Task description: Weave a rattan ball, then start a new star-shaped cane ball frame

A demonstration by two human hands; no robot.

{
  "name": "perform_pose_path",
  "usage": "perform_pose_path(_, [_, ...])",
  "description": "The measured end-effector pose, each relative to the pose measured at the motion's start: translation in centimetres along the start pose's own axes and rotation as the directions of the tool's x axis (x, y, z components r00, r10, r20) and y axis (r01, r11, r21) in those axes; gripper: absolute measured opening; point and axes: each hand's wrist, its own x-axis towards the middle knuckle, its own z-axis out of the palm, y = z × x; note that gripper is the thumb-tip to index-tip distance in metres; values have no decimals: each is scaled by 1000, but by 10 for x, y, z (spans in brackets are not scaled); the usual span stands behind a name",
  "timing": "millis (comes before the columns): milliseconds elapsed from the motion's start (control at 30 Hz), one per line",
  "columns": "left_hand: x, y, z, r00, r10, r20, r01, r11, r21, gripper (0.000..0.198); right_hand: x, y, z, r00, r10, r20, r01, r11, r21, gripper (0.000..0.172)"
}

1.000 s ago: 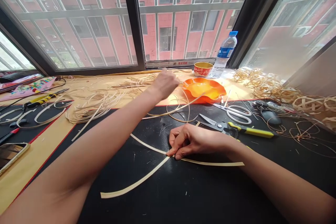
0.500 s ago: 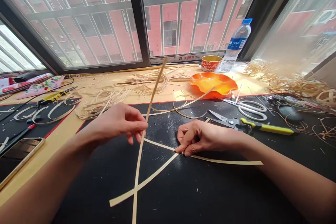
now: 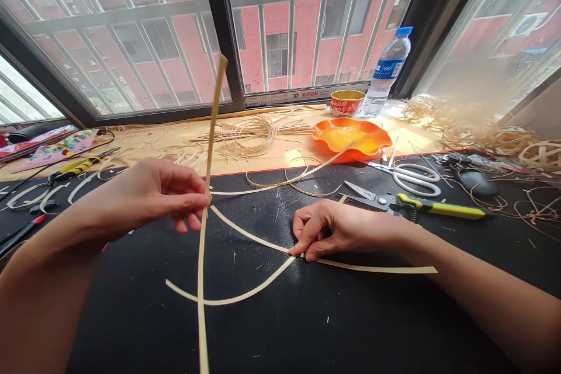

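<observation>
My left hand [image 3: 149, 196] pinches a long, flat cane strip [image 3: 207, 187] between thumb and fingers, holding it nearly upright above the black mat [image 3: 131, 315]. The strip's lower end passes over a second flat strip [image 3: 239, 295] lying on the mat. My right hand [image 3: 337, 231] presses down with its fingertips where that strip crosses a third one [image 3: 372, 267]. The crossing itself is hidden under those fingertips. Nearest to this hand are the blades of a yellow-handled pair of shears [image 3: 432, 208].
White-handled scissors [image 3: 414, 180], a computer mouse [image 3: 475, 181] and loose cane coils [image 3: 249, 137] surround the mat. Behind stand an orange wavy bowl [image 3: 353, 135], a tin can [image 3: 347, 103] and a water bottle [image 3: 385, 67]. Barred windows run along the back.
My left hand has moved left, carrying the upright strip with it. The lower strip now curves more. My right hand stays on the crossing, and the view has shifted slightly.
</observation>
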Motion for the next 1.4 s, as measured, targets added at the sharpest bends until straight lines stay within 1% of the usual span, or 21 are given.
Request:
perform_pose_path(67, [1,4,3,1000,-8,4,8,998,-57,19,0,-1,0,1000,4,-5,-4,1000,-5,25])
perform_pose_path(167, [0,5,9,988,-25,151,41,994,-105,18,0,-2,0,1000,11,-11,-11,1000,-18,25])
perform_pose_path(267, [-6,-2,-2,958,-10,287,23,999,-40,20,-1,-2,0,1000,13,-11,-13,1000,-15,24])
perform_pose_path(367, [-14,-14,-25,983,0,182,-27,989,143,21,-1,-2,0,1000,20,-7,-20,1000,-15,24])
perform_pose_path(400, [-14,-17,-29,984,0,179,-35,981,191,22,0,-2,1,1000,20,-6,-20,1000,-14,24])
perform_pose_path(467, [-11,-21,-27,973,-85,216,36,975,219,23,0,-1,1,1000,17,-6,-17,1000,-14,25])
perform_pose_path(500, [-7,-21,-21,955,-112,274,64,982,177,23,0,-1,1,1000,16,-7,-16,1000,-15,25])
perform_pose_path(533, [-2,-19,-10,924,-132,358,96,988,117,24,0,-1,1,1000,15,-8,-15,1000,-17,26])
perform_pose_path(600, [8,-15,15,896,-126,426,129,991,23,25,0,-2,1,1000,15,-7,-15,1000,-23,27])
perform_pose_path(700, [19,-6,52,908,-113,404,177,976,-126,24,0,-2,1,1000,8,1,-8,999,-37,28])
perform_pose_path(767, [21,-3,69,924,-95,370,189,955,-228,21,0,-2,0,1000,1,4,0,999,-48,30])
perform_pose_path(867, [22,-3,87,936,-87,341,199,930,-309,16,0,-1,0,1000,-14,9,14,998,-63,30])
perform_pose_path(933, [22,-4,94,942,-96,323,187,946,-263,16,0,-1,0,1000,-19,8,20,998,-64,30])
perform_pose_path(967, [22,-4,96,951,-107,289,164,970,-181,16,0,-1,0,1000,-19,8,20,998,-62,29])
perform_pose_path(1033, [21,-3,96,987,-64,148,58,997,40,20,0,-1,0,1000,-16,8,17,998,-58,30])
perform_pose_path(1100, [20,-3,92,997,52,50,-62,971,232,23,0,-1,0,1000,-11,10,12,998,-55,31])
perform_pose_path(1133, [20,-3,88,992,121,38,-127,948,291,22,0,-2,0,1000,-9,10,9,999,-53,31])
perform_pose_path(1200, [20,-6,79,958,281,53,-280,887,368,14,0,-2,0,1000,-10,6,11,999,-48,30])
perform_pose_path(1267, [19,-10,70,874,480,75,-461,772,438,4,0,-2,0,1000,-19,0,19,999,-44,28])
perform_pose_path(1333, [18,-13,64,826,539,167,-548,695,465,8,0,-2,0,1000,-23,-5,23,999,-44,27])
perform_pose_path(1400, [15,-13,63,810,528,256,-579,646,498,14,0,-2,0,1000,-16,-4,16,999,-48,27])
